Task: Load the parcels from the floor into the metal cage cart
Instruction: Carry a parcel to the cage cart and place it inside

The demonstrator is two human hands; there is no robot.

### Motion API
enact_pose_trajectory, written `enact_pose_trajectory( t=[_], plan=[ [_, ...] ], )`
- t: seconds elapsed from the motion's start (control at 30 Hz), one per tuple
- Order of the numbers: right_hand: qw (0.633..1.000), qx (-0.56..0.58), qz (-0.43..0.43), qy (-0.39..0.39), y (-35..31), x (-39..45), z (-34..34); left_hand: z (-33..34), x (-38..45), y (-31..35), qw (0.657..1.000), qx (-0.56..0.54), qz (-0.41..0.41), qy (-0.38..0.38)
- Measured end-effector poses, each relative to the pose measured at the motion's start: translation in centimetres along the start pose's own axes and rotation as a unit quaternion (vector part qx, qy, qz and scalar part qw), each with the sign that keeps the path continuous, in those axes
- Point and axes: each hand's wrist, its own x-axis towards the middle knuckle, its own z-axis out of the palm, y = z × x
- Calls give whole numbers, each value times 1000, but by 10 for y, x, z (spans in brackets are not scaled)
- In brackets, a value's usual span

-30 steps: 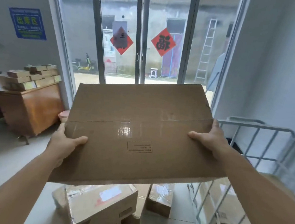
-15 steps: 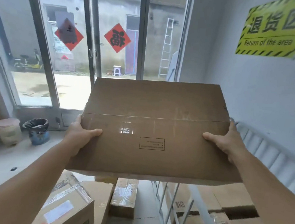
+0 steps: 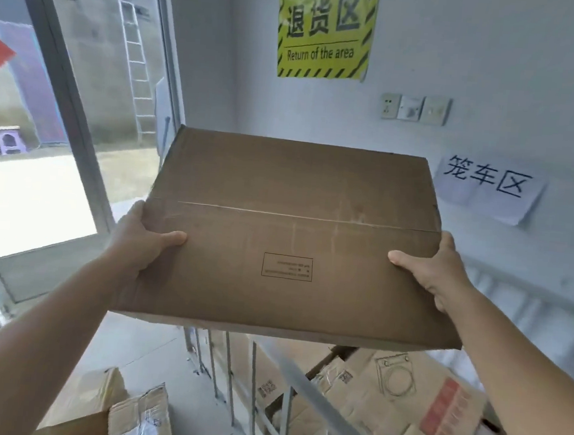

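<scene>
Premises: a parcel depot's returns corner. A yellow hazard-striped sign (image 3: 326, 30) reads "Return of the area"; taped cardboard parcels (image 3: 398, 397) fill a metal cage cart (image 3: 315, 401), with more parcels on the floor (image 3: 141, 418).

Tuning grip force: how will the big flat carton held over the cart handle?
The carton likely stays stiff: its faces look flat between the left hand and right hand. Probably light, since it is held only at its ends. The smooth cardboard may slip.

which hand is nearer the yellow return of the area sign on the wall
Right. The right hand grips the brown cardboard box below and slightly right of the yellow sign; the left hand is further off, lower left.
</scene>
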Motion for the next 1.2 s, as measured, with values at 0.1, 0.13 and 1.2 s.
enact_pose_trajectory(
  t=[0.1,0.13,1.2],
  plan=[
    [998,8,34,59,22,-1,-26,41,25,11,998,10,34,-58],
    [996,10,44,77,30,-1,-35,57,32,12,996,8,39,-78],
    [915,10,350,203,263,101,-87,498,112,-20,908,89,34,-407]
  ],
)
